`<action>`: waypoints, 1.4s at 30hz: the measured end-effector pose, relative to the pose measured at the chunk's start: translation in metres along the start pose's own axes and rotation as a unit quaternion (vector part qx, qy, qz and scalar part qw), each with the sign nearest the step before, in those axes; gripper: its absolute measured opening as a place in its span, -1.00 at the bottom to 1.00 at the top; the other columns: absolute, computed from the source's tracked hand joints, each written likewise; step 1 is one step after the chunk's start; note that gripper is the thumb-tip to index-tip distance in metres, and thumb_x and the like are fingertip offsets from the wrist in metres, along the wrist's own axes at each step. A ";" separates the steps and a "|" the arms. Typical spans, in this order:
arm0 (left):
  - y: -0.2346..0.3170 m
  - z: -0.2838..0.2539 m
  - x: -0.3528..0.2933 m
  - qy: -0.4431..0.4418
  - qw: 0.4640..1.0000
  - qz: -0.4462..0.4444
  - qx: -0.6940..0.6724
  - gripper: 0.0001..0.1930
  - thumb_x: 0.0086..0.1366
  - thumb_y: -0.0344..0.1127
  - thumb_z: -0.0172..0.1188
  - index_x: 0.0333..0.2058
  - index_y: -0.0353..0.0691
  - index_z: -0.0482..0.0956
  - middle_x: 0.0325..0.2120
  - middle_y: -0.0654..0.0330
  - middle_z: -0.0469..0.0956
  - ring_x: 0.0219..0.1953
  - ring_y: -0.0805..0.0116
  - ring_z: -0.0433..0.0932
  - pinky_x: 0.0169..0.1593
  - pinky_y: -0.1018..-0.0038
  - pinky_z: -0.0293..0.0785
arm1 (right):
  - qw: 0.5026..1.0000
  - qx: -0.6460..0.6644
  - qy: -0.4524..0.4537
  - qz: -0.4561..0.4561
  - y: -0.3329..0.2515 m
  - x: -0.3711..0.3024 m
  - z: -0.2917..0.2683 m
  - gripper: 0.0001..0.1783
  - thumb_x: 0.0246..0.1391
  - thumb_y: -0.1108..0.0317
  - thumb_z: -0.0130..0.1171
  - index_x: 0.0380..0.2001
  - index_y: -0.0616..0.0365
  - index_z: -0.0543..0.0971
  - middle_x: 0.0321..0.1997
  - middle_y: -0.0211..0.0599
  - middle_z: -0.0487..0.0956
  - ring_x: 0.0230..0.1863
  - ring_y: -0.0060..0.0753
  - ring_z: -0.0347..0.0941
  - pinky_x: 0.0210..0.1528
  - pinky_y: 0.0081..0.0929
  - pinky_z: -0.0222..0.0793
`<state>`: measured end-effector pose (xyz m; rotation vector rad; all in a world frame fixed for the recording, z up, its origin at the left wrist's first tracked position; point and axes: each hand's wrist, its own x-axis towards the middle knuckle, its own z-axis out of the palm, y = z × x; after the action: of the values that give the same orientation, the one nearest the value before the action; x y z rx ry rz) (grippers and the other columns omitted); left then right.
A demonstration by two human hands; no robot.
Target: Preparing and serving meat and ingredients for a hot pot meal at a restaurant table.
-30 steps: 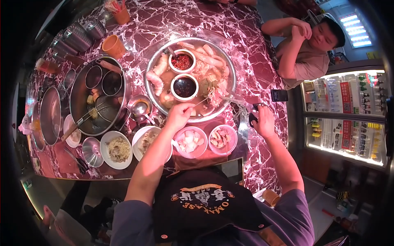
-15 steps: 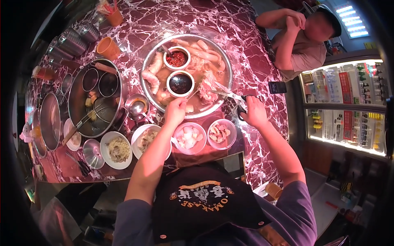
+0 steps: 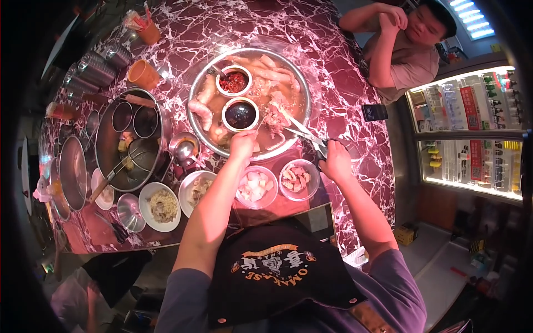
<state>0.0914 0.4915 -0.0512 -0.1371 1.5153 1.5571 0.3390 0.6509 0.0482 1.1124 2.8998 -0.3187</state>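
- The right hand is closed around the handles of the scissors, whose blades stand apart at the meat clump.
- The left hand is bunched at the near rim of the round pan; I cannot tell what it grips.
- The meat clump sits in the pan, right of the dark sauce bowl. It looks ragged but mostly in one mass, so the cutting seems partway, with much left.
- Long pale pieces at the pan's far side look uncut.
- Two tubs nearby already hold small pieces: pale chunks and meat strips.
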 end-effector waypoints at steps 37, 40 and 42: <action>-0.014 0.001 -0.014 -0.068 0.975 0.173 0.119 -0.81 0.30 -0.42 0.14 -0.18 -0.34 0.64 -0.59 0.32 0.51 -0.59 0.63 0.40 -0.53 0.62 0.30 | 0.990 -0.125 -0.050 0.031 -0.031 0.046 0.001 -0.37 -0.26 0.17 0.31 -0.11 0.26 0.37 -0.08 -0.03 0.45 0.00 -0.02 0.43 0.05 -0.13 0.39; -0.014 0.005 -0.012 -0.064 0.965 0.213 0.139 -0.82 0.30 -0.43 0.14 -0.18 -0.34 0.65 -0.58 0.31 0.54 -0.59 0.61 0.41 -0.51 0.60 0.33 | 0.985 -0.130 -0.104 0.036 -0.029 0.056 0.001 -0.43 -0.19 0.17 0.31 -0.15 0.27 0.37 -0.07 0.02 0.50 0.03 0.00 0.49 0.05 -0.18 0.46; -0.011 0.006 -0.013 -0.065 0.967 0.202 0.142 -0.81 0.32 -0.46 0.10 -0.16 -0.34 0.63 -0.55 0.43 0.44 -0.56 0.68 0.29 -0.48 0.68 0.24 | 0.985 -0.124 -0.110 0.036 -0.024 0.062 0.002 -0.45 -0.18 0.19 0.30 -0.17 0.27 0.37 -0.11 0.03 0.52 -0.04 0.01 0.53 -0.01 -0.17 0.48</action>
<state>0.1091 0.4880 -0.0496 0.4559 1.7130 1.5994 0.2770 0.6737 0.0446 1.0626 2.6120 -0.0692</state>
